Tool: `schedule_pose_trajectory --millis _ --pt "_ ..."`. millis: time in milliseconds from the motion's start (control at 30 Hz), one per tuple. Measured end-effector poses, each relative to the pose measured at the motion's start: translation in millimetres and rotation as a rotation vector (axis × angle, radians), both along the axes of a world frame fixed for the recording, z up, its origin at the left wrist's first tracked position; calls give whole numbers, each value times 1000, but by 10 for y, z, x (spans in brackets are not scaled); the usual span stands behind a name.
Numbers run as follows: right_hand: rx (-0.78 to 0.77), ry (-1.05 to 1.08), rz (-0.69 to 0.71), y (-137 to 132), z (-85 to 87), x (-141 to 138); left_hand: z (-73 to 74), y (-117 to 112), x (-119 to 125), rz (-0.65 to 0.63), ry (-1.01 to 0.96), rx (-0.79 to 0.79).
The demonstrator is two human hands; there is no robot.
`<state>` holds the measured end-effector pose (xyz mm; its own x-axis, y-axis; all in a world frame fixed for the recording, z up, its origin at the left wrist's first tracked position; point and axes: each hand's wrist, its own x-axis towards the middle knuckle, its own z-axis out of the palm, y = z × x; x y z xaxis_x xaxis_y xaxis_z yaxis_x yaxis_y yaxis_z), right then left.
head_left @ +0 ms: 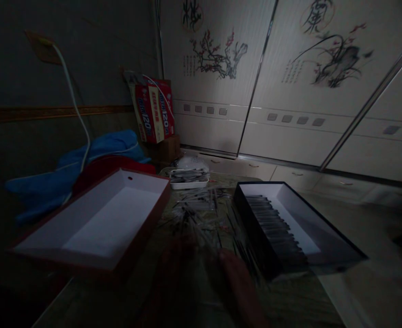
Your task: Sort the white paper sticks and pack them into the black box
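In dim light, my left hand (175, 262) is low at the middle of the table, its fingers dark and blurred near a heap of pen parts (189, 214). To its right, my right hand (238, 280) has its fingers drawn in by the end of a pale, clear tube (206, 239); what they grip is too dark to make out. Thin dark rods (245, 255) lie between that hand and a black box (269, 246). Inside this box, a row of dark-tipped pens (276, 228) lies along the left side.
A red-sided open box (142, 223) with a white inside stands at the left. Behind the heap, a white tray (189, 185) holds more pen parts. Blue cloth (98, 148), a red carton (155, 109) and white cabinet doors (214, 91) are beyond the table.
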<state>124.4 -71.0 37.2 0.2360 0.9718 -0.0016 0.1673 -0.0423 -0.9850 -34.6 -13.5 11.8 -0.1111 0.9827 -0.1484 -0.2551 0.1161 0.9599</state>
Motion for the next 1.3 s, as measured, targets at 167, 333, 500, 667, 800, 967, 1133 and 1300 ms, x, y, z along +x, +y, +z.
schedule_pose_trajectory --millis 167,333,500,667,800,967,1133,1300 --pt "165 -462 -137 107 537 1065 -111 71 -129 226 230 -9" --pt "6 -1218 -122 620 563 2044 -113 79 -126 246 290 4" --pt "-224 -1456 -28 1078 349 2258 -72 67 -112 248 213 22" --pt "-248 -1442 54 1310 169 2230 -108 81 -147 225 206 26" --pt "-221 -1377 51 1368 87 2257 -91 82 -142 231 221 2" --pt "-69 -1306 -56 1297 250 2217 -37 67 -113 242 231 18" --pt "244 -1118 -169 854 534 1606 -85 55 -114 263 266 32" --pt "236 -868 85 450 323 735 -111 46 -105 231 280 35"
